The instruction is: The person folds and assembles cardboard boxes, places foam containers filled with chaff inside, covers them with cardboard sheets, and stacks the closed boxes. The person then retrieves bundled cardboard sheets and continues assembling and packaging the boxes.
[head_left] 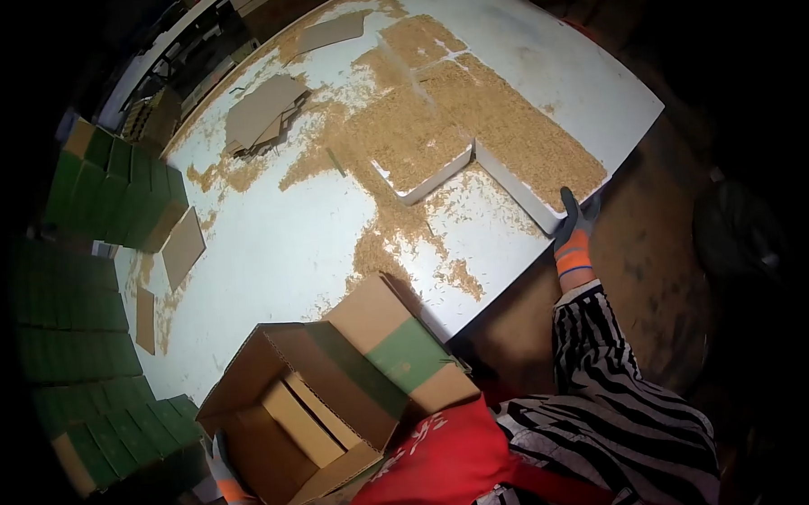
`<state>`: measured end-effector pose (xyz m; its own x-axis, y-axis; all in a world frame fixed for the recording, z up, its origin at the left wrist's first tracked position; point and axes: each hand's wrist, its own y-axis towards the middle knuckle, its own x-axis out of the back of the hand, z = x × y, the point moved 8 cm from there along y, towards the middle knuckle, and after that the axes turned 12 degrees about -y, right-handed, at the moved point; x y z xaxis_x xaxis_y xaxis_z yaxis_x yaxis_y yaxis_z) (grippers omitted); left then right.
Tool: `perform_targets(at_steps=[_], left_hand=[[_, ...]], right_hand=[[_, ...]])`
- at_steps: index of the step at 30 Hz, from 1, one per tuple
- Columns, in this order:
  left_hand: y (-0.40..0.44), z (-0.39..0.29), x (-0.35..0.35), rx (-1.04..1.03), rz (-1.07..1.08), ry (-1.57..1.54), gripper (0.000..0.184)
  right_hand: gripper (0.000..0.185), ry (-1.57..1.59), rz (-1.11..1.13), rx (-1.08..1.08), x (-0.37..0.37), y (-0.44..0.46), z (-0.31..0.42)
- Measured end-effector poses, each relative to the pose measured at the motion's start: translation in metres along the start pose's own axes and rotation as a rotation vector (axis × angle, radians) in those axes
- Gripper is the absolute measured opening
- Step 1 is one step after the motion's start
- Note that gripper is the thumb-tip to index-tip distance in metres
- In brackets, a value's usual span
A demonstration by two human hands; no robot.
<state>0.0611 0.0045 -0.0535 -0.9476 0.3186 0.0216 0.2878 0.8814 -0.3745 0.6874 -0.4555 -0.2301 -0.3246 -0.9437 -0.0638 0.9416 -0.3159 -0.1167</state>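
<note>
My left hand, in a grey and orange glove, holds the left side of an open cardboard box that leans at the table's front edge; its fingers lie along the outer wall. Inside the box, cardboard flaps or dividers show. My right hand, gloved alike, grips the near corner of a white tray filled with small tan pieces, the thumb over the rim. Another white tray of the same pieces sits beside it, to the left.
A white table carries scattered tan pieces. Stacked cardboard sheets lie at its upper left, single sheets along the left edge. Green boxes are piled at the left. A dark bundle is at the right.
</note>
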Motion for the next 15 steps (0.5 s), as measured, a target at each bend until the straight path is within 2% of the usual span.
perform_targets(at_steps=[1,2,4,5,7,10,12,13,14,15], left_hand=[[0.004,0.005,0.004,-0.024,-0.017,-0.044,0.039],[0.003,0.009,0.011,-0.042,-0.036,-0.088,0.038],[0.0,0.012,-0.015,0.006,0.044,-0.206,0.036],[-0.004,0.011,-0.018,0.021,0.066,-0.27,0.035],[0.013,0.022,0.011,-0.16,0.129,-0.061,0.033],[0.024,0.029,0.009,-0.238,0.029,-0.134,0.035],[0.026,0.019,0.006,-0.424,0.111,0.126,0.035],[0.019,0.008,-0.001,-0.64,0.136,0.447,0.035],[0.012,0.003,-0.008,-0.807,0.146,0.633,0.035],[0.01,0.004,-0.008,-0.771,0.164,0.602,0.035]], right_hand=[[0.082,0.201,0.101,0.023,-0.004,0.002,0.005],[0.076,0.268,0.173,0.003,0.0,-0.002,0.006],[0.066,0.232,0.407,0.002,-0.007,-0.045,0.056],[0.06,0.127,0.545,0.097,-0.012,-0.056,0.073],[0.057,0.227,0.726,-0.032,-0.032,-0.12,0.127],[0.056,0.259,0.883,-0.172,-0.053,-0.191,0.178],[0.056,0.185,0.983,-0.149,-0.065,-0.239,0.202],[0.057,0.131,1.053,-0.104,-0.073,-0.268,0.213],[0.059,0.083,1.119,-0.052,-0.082,-0.298,0.225],[0.057,0.042,1.187,-0.005,-0.089,-0.328,0.234]])
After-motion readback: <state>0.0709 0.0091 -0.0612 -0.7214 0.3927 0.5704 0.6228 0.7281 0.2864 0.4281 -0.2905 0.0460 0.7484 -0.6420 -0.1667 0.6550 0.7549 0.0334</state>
